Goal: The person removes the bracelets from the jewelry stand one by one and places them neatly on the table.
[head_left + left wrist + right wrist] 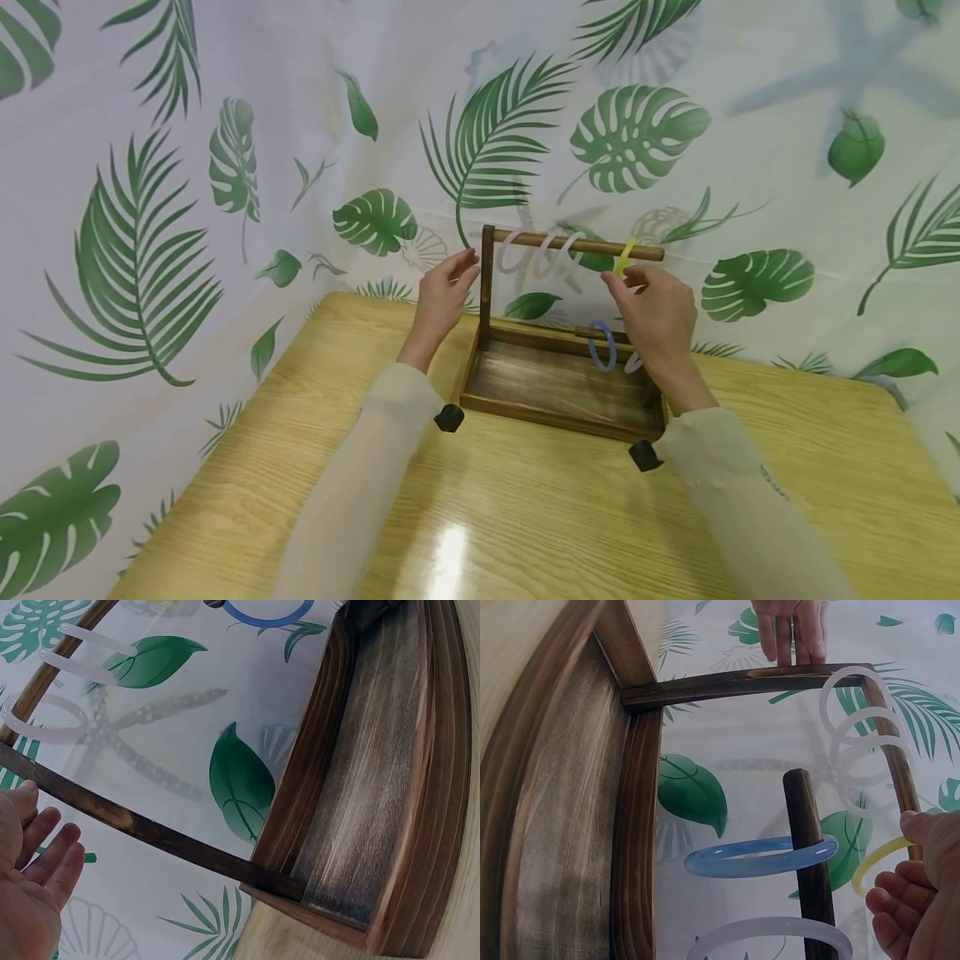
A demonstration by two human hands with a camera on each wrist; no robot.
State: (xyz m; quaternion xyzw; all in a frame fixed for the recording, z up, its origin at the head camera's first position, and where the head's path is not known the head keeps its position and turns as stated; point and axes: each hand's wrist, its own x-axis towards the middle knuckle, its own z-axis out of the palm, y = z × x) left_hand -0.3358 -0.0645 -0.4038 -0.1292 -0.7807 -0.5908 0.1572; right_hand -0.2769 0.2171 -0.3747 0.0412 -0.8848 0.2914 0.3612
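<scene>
On a dark wooden bangle stand [486,287], three pale translucent bangles hang from the upper rod [525,238]. A yellow bangle [625,257] encircles that rod close to its right end, where my right hand [663,315] pinches it between thumb and fingers. Lower down, a blue bangle [757,864] and a whitish bangle [769,926] hang on the short lower rod [801,806]. My left hand [441,293] is beside the top of the left post, fingers loosely extended and holding nothing; whether the fingertips touch the wood is unclear.
The stand's shallow tray base [525,379] rests on a light wooden table [510,500] near its back edge. Behind and to the left hangs white cloth [285,108] printed with green leaves. Black pieces [449,417] are fixed at both sleeve cuffs.
</scene>
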